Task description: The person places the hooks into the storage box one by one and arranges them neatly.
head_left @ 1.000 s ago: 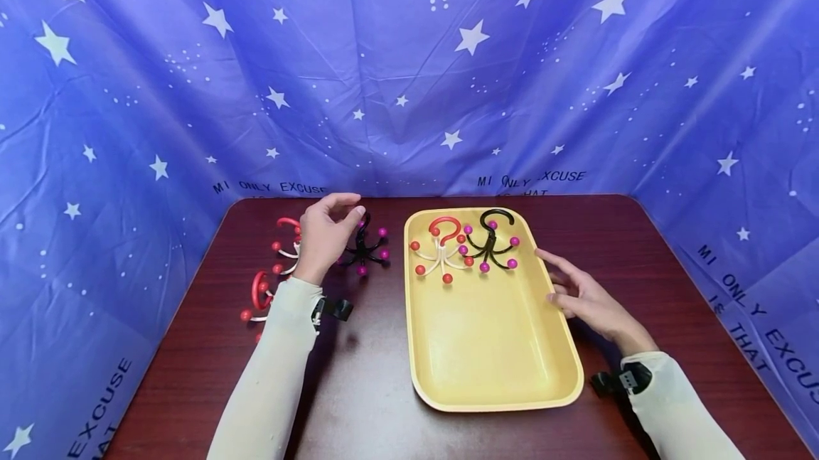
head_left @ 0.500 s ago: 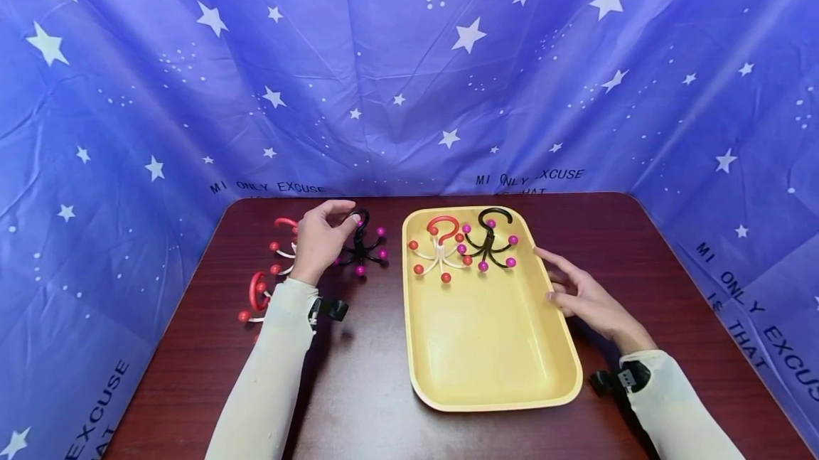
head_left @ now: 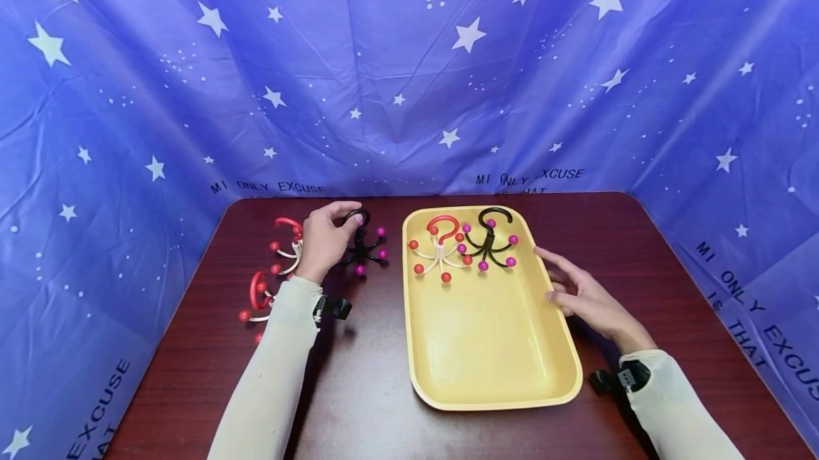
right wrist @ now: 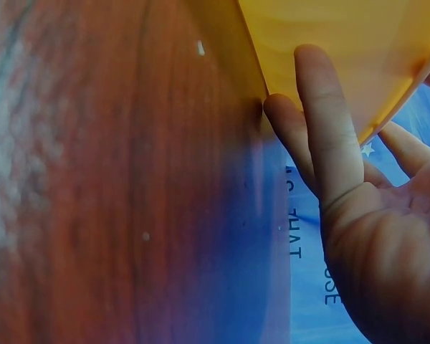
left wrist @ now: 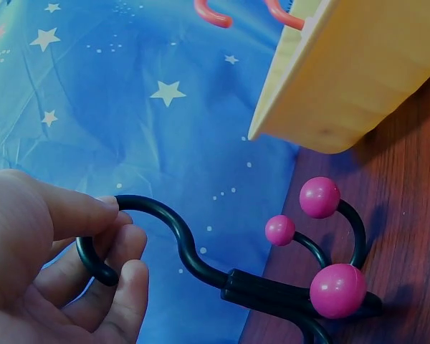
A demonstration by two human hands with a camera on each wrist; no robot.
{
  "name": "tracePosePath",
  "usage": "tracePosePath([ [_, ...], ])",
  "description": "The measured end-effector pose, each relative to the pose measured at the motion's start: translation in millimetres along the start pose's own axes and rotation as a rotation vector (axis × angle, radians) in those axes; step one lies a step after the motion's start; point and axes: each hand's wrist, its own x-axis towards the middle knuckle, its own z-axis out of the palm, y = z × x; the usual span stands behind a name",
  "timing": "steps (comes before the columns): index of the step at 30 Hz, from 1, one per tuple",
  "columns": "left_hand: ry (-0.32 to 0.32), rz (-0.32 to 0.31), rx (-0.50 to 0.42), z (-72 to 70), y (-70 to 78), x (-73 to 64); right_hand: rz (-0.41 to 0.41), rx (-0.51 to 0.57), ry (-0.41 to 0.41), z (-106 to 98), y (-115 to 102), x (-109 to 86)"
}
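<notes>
My left hand (head_left: 323,241) pinches the curved hook end of a black claw massager (head_left: 362,251) with pink balls on its prongs. The left wrist view shows thumb and fingers around the hook, its black stem (left wrist: 265,292) running down to the balls near the table. At the right side of a yellow tray (head_left: 489,346), my right hand (head_left: 598,305) has its fairly straight fingers against the outer wall. Inside the tray's far end lie a white massager (head_left: 440,252) with a red hook and a black massager (head_left: 489,243) with pink balls.
Left of the tray, two more red-and-white massagers lie on the dark wood table (head_left: 365,389), one farther back (head_left: 288,224) and one nearer (head_left: 258,293). My left hand and sleeve partly hide both. A blue star-print curtain (head_left: 397,55) surrounds the table.
The left hand has lowered slightly, and its thumb and fingers have come together on the black massager's hook. Right hand and tray hold their places.
</notes>
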Motion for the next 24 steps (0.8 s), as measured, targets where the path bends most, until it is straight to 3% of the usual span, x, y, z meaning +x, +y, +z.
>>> tracePosePath([
  [15,-0.01,-0.025,-0.021,-2.8,0.6,-1.8,-0.03,0.038,-0.025,0.1,-1.2,-0.8],
  [24,0.001,0.002,-0.055,-6.3,6.3,-3.1,-0.041,0.03,-0.029,0.1,-0.6,-0.1],
])
